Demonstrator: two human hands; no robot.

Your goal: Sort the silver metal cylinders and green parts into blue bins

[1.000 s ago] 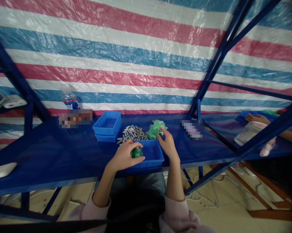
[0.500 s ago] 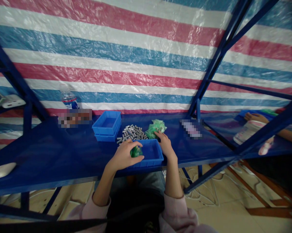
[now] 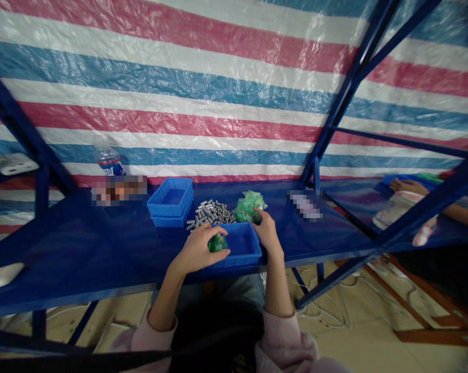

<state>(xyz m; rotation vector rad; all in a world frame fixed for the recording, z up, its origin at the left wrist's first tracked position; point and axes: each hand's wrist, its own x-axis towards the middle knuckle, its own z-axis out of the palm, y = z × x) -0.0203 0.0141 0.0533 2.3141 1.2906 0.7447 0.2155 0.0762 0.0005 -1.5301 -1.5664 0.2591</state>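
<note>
My left hand (image 3: 198,249) curls its thumb and fingers around a crumpled green plastic bag (image 3: 217,242) at the left end of a shallow blue tray (image 3: 253,254). Beyond the tray's right end, my right hand (image 3: 268,232) has its fingers bent at the near edge of a heap of green plastic bags (image 3: 251,202). What its fingertips grip there is hidden. Left of the heap lies a loose pile of small metal cylinders (image 3: 213,212), right behind the tray.
Two stacked blue trays (image 3: 170,215) stand left of the cylinders. A plastic bottle (image 3: 110,160) is at the back left, a white object (image 3: 2,276) at the left edge. Blue metal braces (image 3: 335,109) cross on the right, where another person's hand (image 3: 408,186) shows.
My right hand has drawn back slightly to the right at the green heap, its fingers more bent. My left hand stays around the bag in the tray.
</note>
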